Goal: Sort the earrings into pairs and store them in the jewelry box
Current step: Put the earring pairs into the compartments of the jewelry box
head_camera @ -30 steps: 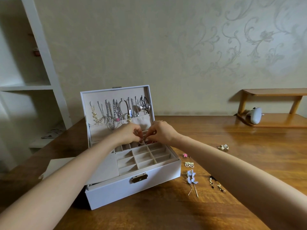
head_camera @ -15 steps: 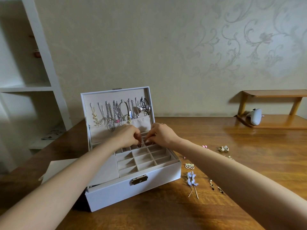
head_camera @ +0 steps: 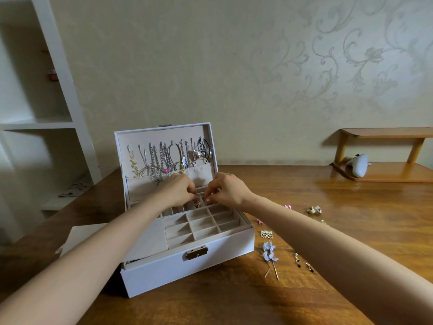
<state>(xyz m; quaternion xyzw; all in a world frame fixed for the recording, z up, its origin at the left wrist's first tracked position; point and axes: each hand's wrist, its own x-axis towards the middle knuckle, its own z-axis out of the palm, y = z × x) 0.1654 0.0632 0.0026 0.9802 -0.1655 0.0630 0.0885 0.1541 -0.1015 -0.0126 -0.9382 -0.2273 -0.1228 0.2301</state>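
Left hand (head_camera: 179, 191), right hand (head_camera: 228, 192) further apart

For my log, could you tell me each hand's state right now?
Left hand: pinches a small earring.
Right hand: curled; hold cannot be told.

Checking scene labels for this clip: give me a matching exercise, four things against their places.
Things:
1 blue flower earrings
2 necklaces
3 brass latch
4 white gadget

Places:
A on the low wooden shelf
B hanging inside the lid
C on the table, right of the jewelry box
D on the box's front wall

Pairs: 1-C, 2-B, 3-D, 4-A.
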